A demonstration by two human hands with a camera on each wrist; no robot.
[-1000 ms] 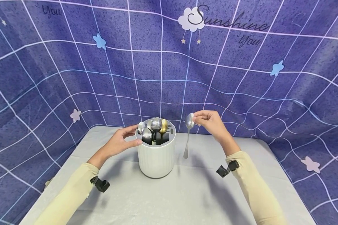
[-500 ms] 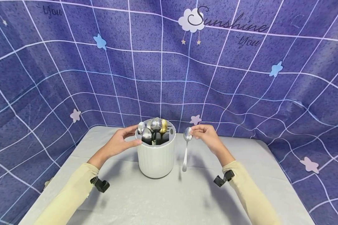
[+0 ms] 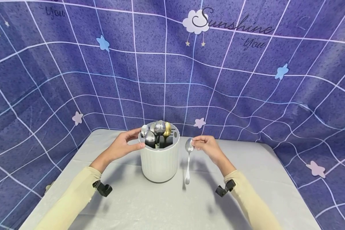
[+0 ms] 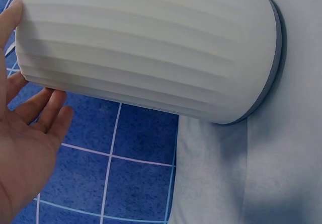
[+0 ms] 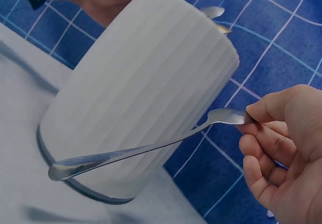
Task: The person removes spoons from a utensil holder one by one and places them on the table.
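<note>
While a left hand (image 3: pixel 120 147) steadies the left side of a white ribbed container (image 3: pixel 160 164), a right hand (image 3: pixel 208 147) holds a metal spoon (image 3: pixel 188 147) just to the container's right, over a pale counter (image 3: pixel 175 204). The right fingers grasp the spoon by the edge of its bowl, thumb against fingertips, and the rest of the spoon hangs free. From those fingers the spoon lies to the left, on the side facing the container, with its handle reaching down and toward the near side. Its long axis is close to upright, bowl at the top, handle end at the bottom, tilted a little so that the lower end comes nearer to the viewer. That lower end seems to hang just clear of the counter, and in the right wrist view it looks well below the container's rim. A narrow gap shows in the head view between spoon and container wall, so the two appear apart. The right hand is the one nearer the spoon; the left is across the container from it. The left fingers are spread and not clenched, thumb on the near left of the rim, the others resting farther back against the wall. Inside the upright container, several silver spoons (image 3: pixel 160 127) and a gold spoon (image 3: pixel 167 129) stand with their bowls up, bunched toward the left and far side, with dark spaces visible on the near side
</note>
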